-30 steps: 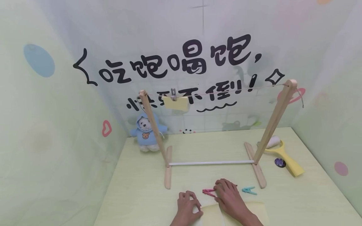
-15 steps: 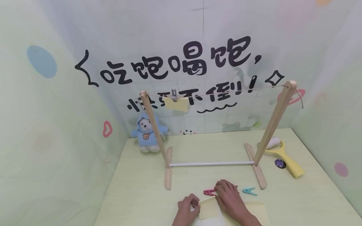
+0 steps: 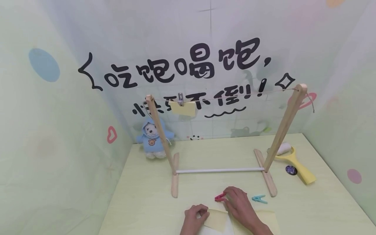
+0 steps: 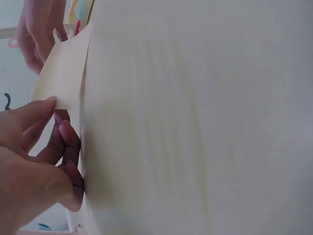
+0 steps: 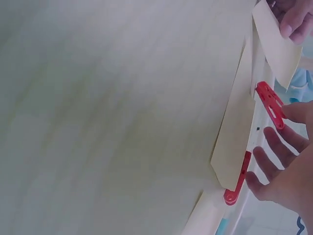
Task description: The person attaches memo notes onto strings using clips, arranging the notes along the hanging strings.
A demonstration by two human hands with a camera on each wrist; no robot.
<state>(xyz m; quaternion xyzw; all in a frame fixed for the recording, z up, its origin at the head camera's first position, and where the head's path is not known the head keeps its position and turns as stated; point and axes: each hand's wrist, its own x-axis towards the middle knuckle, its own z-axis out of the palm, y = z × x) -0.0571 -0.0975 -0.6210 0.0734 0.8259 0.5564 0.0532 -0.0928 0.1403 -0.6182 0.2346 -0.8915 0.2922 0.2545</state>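
Note:
My left hand (image 3: 195,218) pinches the corner of a small pale-yellow paper note (image 3: 215,220) between thumb and index finger. In the left wrist view this note (image 4: 63,73) stands tilted up from the table. To its right, my right hand (image 3: 240,207) holds a red clothespin (image 3: 220,196) between thumb and index finger by its handle end. The right wrist view shows that clothespin (image 5: 271,105) near the note's edge, apart from it. A second red clothespin (image 5: 240,181) lies below my other right fingers. A turquoise clothespin (image 3: 259,198) rests right of that hand.
A wooden stand (image 3: 285,129) carries a string between its posts. On the string, a grey clip (image 3: 180,99) holds a yellow note (image 3: 183,109). More yellow paper (image 3: 268,218) lies by my right forearm. A plush toy (image 3: 152,140) and a yellow lint roller (image 3: 299,166) stand farther back.
My left hand has taken the note's corner and raised it off the paper below. My right hand, earlier beside the red clothespin, now pinches it and has turned it slightly.

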